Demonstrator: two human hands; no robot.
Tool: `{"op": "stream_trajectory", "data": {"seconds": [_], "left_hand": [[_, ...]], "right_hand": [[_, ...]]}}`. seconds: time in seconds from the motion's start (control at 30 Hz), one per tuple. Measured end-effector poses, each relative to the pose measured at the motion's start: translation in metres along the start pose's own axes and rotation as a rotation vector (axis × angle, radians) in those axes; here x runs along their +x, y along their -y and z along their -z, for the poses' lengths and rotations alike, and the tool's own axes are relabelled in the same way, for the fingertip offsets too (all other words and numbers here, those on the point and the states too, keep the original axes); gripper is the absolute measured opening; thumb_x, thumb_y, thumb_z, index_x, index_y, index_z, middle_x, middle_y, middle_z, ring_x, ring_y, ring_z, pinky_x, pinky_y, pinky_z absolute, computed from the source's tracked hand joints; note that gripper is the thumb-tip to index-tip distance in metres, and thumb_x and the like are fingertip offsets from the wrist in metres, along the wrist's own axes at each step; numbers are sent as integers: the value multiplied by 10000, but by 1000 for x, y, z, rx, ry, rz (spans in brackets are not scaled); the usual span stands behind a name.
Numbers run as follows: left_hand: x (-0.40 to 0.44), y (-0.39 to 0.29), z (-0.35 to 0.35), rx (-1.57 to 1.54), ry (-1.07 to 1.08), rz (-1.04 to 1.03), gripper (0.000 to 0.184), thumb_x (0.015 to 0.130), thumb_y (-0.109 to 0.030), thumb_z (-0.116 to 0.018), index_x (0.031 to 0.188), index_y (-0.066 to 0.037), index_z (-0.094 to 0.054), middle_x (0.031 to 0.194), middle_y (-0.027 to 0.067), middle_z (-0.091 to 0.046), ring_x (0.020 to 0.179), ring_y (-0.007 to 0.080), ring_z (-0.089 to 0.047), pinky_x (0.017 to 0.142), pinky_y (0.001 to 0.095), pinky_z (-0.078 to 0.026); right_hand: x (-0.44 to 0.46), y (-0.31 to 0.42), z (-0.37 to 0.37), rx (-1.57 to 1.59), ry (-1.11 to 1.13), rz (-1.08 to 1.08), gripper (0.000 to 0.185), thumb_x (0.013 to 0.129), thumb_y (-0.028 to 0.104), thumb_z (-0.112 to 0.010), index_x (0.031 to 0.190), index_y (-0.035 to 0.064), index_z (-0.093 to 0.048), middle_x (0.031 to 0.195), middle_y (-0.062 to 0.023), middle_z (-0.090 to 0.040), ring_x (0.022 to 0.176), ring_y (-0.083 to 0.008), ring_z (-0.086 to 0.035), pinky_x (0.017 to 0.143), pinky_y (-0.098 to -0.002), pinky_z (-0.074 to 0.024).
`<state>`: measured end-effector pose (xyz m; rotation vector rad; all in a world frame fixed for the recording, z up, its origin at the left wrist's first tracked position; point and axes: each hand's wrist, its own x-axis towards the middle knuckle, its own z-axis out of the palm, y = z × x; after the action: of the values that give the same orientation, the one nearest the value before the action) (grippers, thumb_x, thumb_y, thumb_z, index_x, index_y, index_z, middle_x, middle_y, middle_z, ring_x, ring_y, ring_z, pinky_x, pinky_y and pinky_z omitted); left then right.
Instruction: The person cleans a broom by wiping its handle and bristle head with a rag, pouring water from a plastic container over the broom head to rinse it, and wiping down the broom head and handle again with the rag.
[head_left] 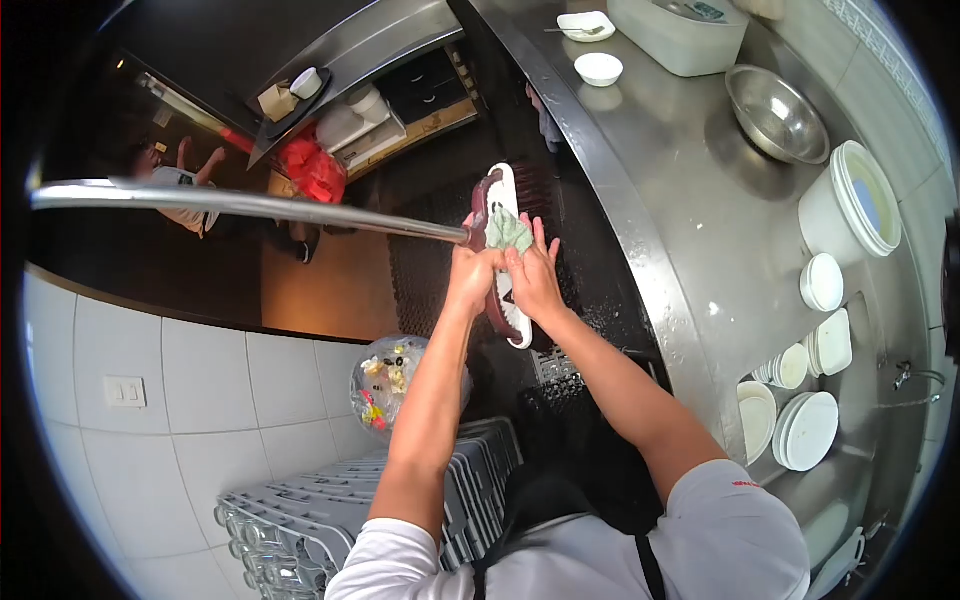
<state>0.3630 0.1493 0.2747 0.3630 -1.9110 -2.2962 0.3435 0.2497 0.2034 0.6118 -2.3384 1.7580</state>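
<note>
A floor broom (511,308) with a white and dark red head and dark red bristles is held up in front of me. Its metal handle (300,208) runs off to the left. My left hand (474,272) is closed around the head near the handle's socket. A crumpled pale green cloth (508,232) lies against the white face of the head. My right hand (536,272) pinches and presses this cloth with the thumb, its other fingers stretched along the bristle side.
To the right runs a steel counter (660,150) with a metal bowl (778,115), a white bucket (850,200) and a sink with stacked dishes (806,432). At lower left are a lined waste bin (385,385) and grey racks (370,490). Another person (190,190) is at far left.
</note>
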Motion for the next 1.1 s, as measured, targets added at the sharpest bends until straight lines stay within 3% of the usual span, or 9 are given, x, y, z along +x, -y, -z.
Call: {"op": "stream_trajectory", "data": {"seconds": [0.07, 0.2, 0.27, 0.33, 0.47, 0.53, 0.83, 0.93, 1.1], "left_hand": [[-3, 1, 0, -1, 2, -20, 671, 776, 58, -544, 1421, 0, -372, 1282, 101, -577, 1137, 191, -568, 974, 326, -447], [2, 8, -8, -119, -49, 1, 544, 985, -236, -573, 1439, -18, -367, 1344, 103, -533, 1218, 189, -497, 1039, 331, -381], [12, 8, -1, -104, -81, -12, 618, 975, -424, -563, 1435, -52, -385, 1338, 94, -533, 1208, 186, -498, 1031, 340, -389], [14, 0, 6, -147, -29, 10, 595, 977, -453, -545, 1411, -67, -416, 1306, 86, -552, 1191, 184, -512, 1021, 346, -402], [9, 20, 7, 52, -38, 42, 671, 965, -580, -464, 1423, -94, -407, 1308, 93, -543, 1188, 190, -519, 1005, 360, -431], [4, 29, -9, 92, -141, 18, 748, 948, -598, -489, 1430, -37, -382, 1399, 104, -456, 1251, 220, -466, 1023, 370, -416], [16, 23, -2, -6, -44, 67, 708, 972, -551, -485, 1474, -69, -361, 1427, 118, -451, 1291, 211, -427, 1068, 343, -352], [7, 25, -18, 60, 53, -50, 688, 977, -527, -494, 1475, -71, -362, 1431, 118, -452, 1298, 211, -421, 1072, 339, -340], [23, 17, -11, 6, -115, -57, 605, 977, -439, -557, 1422, -54, -416, 1268, 64, -552, 1108, 171, -525, 963, 318, -427]], "right_hand": [[23, -2, 1, -109, -70, 64, 464, 991, 305, -430, 1301, -22, -538, 1515, -278, -296, 1421, -495, -178, 1066, -726, -81], [76, 14, 5, -173, -161, 60, 446, 977, 312, -451, 1226, -35, -579, 1508, -289, -295, 1418, -487, -184, 1067, -734, -80], [46, 24, 10, -140, 11, -5, 468, 988, 295, -427, 1360, 18, -491, 1554, -260, -223, 1446, -466, -127, 1082, -709, -34], [-7, 23, 10, -138, 75, 15, 517, 960, 270, -454, 1426, 45, -436, 1546, -282, -221, 1436, -503, -113, 1067, -728, -14], [16, 20, 13, -280, 18, 40, 487, 954, 272, -467, 1339, -24, -500, 1532, -325, -192, 1423, -523, -121, 1052, -749, -36], [67, 14, 13, -386, -92, 23, 443, 968, 294, -463, 1164, -81, -591, 1519, -332, -211, 1423, -494, -154, 1071, -727, -86], [-20, 8, 20, -300, 44, 15, 471, 963, 283, -451, 1333, -3, -509, 1503, -308, -280, 1425, -500, -141, 1047, -756, -51], [51, -8, 15, -318, -28, -79, 466, 989, 317, -421, 1279, -27, -540, 1513, -310, -255, 1427, -491, -142, 1074, -727, -87], [0, -4, 2, -165, 23, -128, 466, 995, 327, -418, 1276, -24, -543, 1526, -292, -240, 1421, -505, -145, 1068, -731, -104]]}}
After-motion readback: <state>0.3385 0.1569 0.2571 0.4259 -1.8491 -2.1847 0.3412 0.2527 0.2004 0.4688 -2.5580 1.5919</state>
